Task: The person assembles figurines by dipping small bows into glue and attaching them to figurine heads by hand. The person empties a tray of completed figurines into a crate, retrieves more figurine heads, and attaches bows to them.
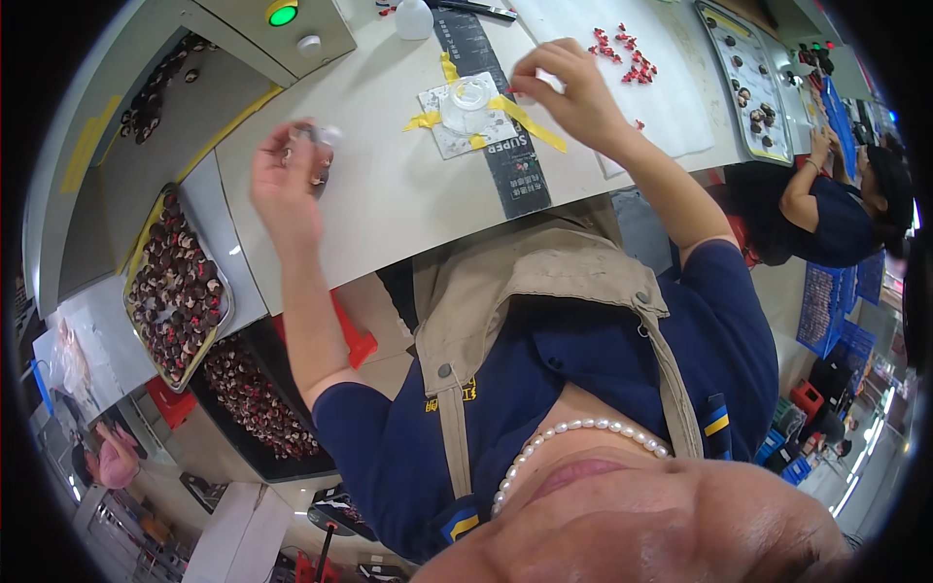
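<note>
My left hand (288, 175) is raised over the left part of the table, fingers curled round a small dark-and-white round piece (320, 173). A whitish bit shows at its fingertips; motion blurs its shape. Right of the middle, my right hand (571, 95) pinches a tiny red part (514, 90) between thumb and finger. Between the hands lies a pale square plate (453, 144) with a clear round holder (468, 101) on it, fixed by strips of yellow tape (533, 124). My right hand is just beside the holder, apart from it.
Several small red parts (637, 66) lie on a white sheet (680, 117). A metal tray (731, 83) of dark round pieces stands at the right. At the left, another tray (226, 299) is heaped with dark, red and whitish pieces, near a machine (282, 49) with a green button.
</note>
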The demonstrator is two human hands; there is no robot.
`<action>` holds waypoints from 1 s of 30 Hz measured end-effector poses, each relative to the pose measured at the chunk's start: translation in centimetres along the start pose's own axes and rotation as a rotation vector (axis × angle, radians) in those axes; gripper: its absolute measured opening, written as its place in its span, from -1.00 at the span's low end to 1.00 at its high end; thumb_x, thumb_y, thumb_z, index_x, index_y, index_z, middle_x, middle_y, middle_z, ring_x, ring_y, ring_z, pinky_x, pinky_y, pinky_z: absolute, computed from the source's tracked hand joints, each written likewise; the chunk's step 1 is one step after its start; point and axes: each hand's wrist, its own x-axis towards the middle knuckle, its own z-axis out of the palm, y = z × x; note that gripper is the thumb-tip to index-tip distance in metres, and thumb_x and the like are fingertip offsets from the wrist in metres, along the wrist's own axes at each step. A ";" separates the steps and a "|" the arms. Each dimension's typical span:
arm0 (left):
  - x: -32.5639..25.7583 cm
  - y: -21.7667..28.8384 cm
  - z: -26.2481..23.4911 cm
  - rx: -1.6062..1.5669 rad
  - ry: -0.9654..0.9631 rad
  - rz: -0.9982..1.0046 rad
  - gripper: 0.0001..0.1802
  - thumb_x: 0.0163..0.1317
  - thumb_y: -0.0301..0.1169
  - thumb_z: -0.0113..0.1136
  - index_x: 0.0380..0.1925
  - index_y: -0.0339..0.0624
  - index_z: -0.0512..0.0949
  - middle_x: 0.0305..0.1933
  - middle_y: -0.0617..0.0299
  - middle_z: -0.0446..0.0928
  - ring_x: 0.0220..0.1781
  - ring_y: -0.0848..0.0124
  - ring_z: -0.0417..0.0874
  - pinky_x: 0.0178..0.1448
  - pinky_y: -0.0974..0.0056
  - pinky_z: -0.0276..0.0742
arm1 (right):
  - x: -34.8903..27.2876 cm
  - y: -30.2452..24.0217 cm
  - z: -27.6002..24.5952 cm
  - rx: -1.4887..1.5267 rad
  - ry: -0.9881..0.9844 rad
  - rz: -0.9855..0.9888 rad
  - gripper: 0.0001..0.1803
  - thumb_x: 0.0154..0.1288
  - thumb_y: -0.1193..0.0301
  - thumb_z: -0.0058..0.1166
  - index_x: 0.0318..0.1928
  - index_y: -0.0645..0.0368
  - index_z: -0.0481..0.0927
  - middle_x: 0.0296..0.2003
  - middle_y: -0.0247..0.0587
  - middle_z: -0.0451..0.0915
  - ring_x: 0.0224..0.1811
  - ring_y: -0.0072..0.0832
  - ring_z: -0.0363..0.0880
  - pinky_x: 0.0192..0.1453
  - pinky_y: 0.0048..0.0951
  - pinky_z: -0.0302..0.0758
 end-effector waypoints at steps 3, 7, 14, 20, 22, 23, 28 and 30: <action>-3.9 -1.1 1.0 -0.182 -0.179 -0.204 -0.64 0.23 -0.42 0.10 0.02 -0.21 0.36 -0.12 0.14 0.56 -0.31 0.60 0.53 -0.31 0.56 0.43 | 1.3 -1.6 2.2 -0.069 -0.028 -0.049 -0.94 0.15 0.38 0.13 -0.37 0.05 0.55 -0.38 -0.44 0.55 -0.17 -0.45 0.39 -0.06 -0.32 0.12; -7.4 -3.4 2.2 -0.308 -0.242 -0.373 -0.66 0.24 -0.45 0.07 0.04 -0.20 0.40 -0.08 0.15 0.55 -0.26 0.60 0.54 -0.28 0.59 0.44 | 2.0 -2.5 3.5 -0.202 -0.067 -0.045 -0.94 0.17 0.40 0.11 -0.38 0.06 0.52 -0.42 -0.47 0.49 -0.19 -0.48 0.38 -0.07 -0.36 0.13; -9.1 -4.2 2.9 -0.465 -0.241 -0.466 -0.68 0.25 -0.50 0.04 0.01 -0.28 0.38 -0.01 -0.01 0.51 -0.24 0.60 0.57 -0.19 0.56 0.57 | 3.0 -4.0 4.2 -0.328 -0.048 -0.185 -0.93 0.14 0.41 0.13 -0.40 0.04 0.50 -0.43 -0.48 0.48 -0.17 -0.49 0.39 -0.07 -0.35 0.12; -9.0 -4.6 5.2 -0.561 -0.192 -0.490 -0.67 0.21 -0.52 0.11 -0.01 -0.22 0.40 -0.03 0.11 0.53 -0.14 0.57 0.56 -0.17 0.52 0.56 | 2.1 -2.7 4.5 -0.350 0.014 -0.299 -0.92 0.13 0.43 0.14 -0.38 0.00 0.49 -0.41 -0.49 0.47 -0.15 -0.50 0.39 -0.07 -0.35 0.12; -8.8 -4.8 6.1 -0.568 -0.182 -0.499 -0.67 0.21 -0.53 0.10 0.00 -0.22 0.40 -0.03 0.11 0.53 -0.14 0.58 0.56 -0.16 0.53 0.56 | 2.2 -2.6 4.1 -0.307 -0.010 -0.274 -0.92 0.13 0.44 0.14 -0.39 0.02 0.50 -0.41 -0.48 0.47 -0.15 -0.50 0.39 -0.07 -0.36 0.12; -8.8 -4.8 6.6 -0.575 -0.172 -0.507 -0.67 0.22 -0.53 0.10 0.00 -0.22 0.40 -0.03 0.11 0.52 -0.13 0.58 0.56 -0.16 0.53 0.56 | 2.3 -2.8 3.6 -0.304 -0.008 -0.272 -0.92 0.13 0.44 0.14 -0.39 0.02 0.50 -0.41 -0.48 0.47 -0.15 -0.50 0.39 -0.07 -0.36 0.12; -7.7 -5.0 9.3 -0.592 -0.163 -0.468 -0.66 0.23 -0.52 0.09 0.02 -0.22 0.39 -0.03 0.12 0.52 -0.14 0.59 0.55 -0.13 0.54 0.54 | 2.5 -1.8 2.2 -0.205 0.140 -0.251 -0.92 0.11 0.44 0.17 -0.41 0.09 0.51 -0.46 -0.41 0.49 -0.25 -0.47 0.41 -0.14 -0.40 0.22; -7.3 -5.0 10.3 -0.593 -0.162 -0.458 -0.66 0.23 -0.52 0.09 0.03 -0.22 0.40 -0.03 0.13 0.52 -0.15 0.60 0.55 -0.12 0.54 0.54 | 2.0 -1.4 2.1 -0.044 0.090 -0.144 -0.92 0.11 0.46 0.17 -0.40 0.13 0.52 -0.47 -0.38 0.49 -0.27 -0.45 0.42 -0.16 -0.41 0.27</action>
